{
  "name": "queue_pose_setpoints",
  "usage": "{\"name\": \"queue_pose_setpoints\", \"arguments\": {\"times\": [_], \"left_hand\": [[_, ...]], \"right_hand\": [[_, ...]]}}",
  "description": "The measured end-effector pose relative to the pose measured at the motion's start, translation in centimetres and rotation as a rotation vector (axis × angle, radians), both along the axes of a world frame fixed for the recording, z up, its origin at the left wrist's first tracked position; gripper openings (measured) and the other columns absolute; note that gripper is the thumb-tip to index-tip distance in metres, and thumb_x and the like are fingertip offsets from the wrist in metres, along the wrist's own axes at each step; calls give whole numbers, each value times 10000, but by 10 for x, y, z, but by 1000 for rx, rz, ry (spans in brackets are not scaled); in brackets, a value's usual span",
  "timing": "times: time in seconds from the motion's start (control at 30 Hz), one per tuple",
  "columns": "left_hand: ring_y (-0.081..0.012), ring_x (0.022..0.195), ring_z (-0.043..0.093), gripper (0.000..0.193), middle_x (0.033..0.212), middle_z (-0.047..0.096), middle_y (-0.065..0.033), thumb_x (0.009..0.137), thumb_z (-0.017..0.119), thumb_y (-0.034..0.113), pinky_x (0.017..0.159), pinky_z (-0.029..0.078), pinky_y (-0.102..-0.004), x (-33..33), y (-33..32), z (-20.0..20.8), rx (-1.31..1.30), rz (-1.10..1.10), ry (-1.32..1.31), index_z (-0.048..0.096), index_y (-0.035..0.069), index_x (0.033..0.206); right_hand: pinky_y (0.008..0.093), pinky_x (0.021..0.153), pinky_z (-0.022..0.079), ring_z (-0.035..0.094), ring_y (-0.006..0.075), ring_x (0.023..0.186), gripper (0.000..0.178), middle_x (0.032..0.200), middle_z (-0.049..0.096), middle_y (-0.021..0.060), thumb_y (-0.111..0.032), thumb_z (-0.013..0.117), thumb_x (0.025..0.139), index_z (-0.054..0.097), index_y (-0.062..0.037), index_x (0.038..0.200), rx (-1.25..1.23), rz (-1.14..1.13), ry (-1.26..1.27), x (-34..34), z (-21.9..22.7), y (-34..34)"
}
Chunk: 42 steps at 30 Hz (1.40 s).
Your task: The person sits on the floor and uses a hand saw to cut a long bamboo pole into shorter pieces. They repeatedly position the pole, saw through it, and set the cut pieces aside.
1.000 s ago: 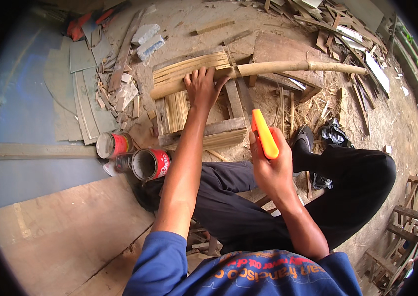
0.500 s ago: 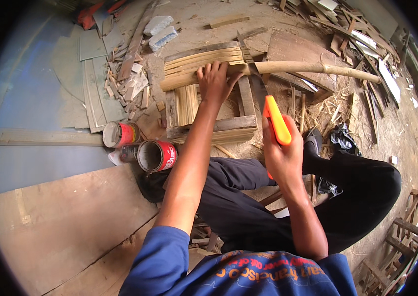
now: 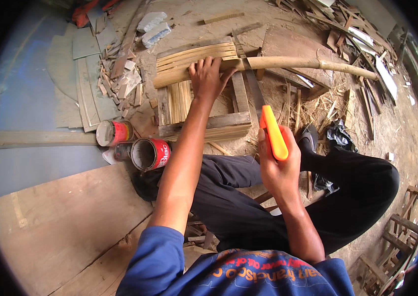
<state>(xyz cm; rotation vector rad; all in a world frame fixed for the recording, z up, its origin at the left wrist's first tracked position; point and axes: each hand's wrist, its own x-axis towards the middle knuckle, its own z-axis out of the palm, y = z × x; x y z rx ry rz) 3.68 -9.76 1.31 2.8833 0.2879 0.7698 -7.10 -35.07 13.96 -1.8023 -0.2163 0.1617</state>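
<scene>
A long, slightly bent bamboo pole (image 3: 288, 62) lies across a low wooden frame (image 3: 218, 123) with slatted sides, its far end reaching out to the right. My left hand (image 3: 209, 79) grips the pole from above near its left end, fingers curled over it and thumb toward the blade. In my right hand (image 3: 280, 165) is the orange handle of a handsaw (image 3: 254, 89). The saw's dark blade meets the bamboo just right of the frame, pointing away from me. Where the teeth touch, the depth of any cut is hidden.
Two red tins (image 3: 150, 154) stand left of the frame by my leg. Wood scraps (image 3: 127, 81) and pale foam blocks (image 3: 155, 34) lie beyond them. A scrap heap (image 3: 352, 29) fills the far right, and a plywood board (image 3: 71, 222) lies at the near left.
My right hand has drawn the saw back toward me, so the handle sits lower and nearer. My left hand stays on the bamboo; the whole view has shifted slightly.
</scene>
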Motion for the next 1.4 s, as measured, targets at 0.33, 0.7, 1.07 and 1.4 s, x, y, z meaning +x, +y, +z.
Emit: {"name": "queue_pose_setpoints", "arguments": {"times": [0.33,0.7,1.07,1.4], "left_hand": [[-308,1172,569,575,1182,652,-85,919,624,603,1083,295,-528,0,1,1,27,11,1,665,108,1209],[-297,1144,582,572,1157,657,-82,909,633,610,1068,303,-542,2,1,0,47,2,-32,672,111,1186],[-296,1092,591,608,1098,649,-89,910,590,661,1050,321,-545,3,4,-7,102,-11,-43,669,101,1134],[-288,1075,584,629,1087,637,-106,914,564,689,1062,320,-497,2,4,-4,43,-35,-74,671,98,1102]], "right_hand": [[328,667,510,675,190,710,240,763,674,143,-167,691,964,602,35,1057,-17,-4,72,7,4,-1],[352,655,524,703,270,696,224,770,679,180,-160,687,964,583,24,1038,38,11,-11,3,3,5],[386,643,529,717,362,722,223,791,691,203,-143,692,948,582,18,1056,-17,15,4,1,3,0],[363,649,527,713,301,699,209,759,676,187,-122,672,953,576,28,1063,-27,26,-20,0,8,4]]}}
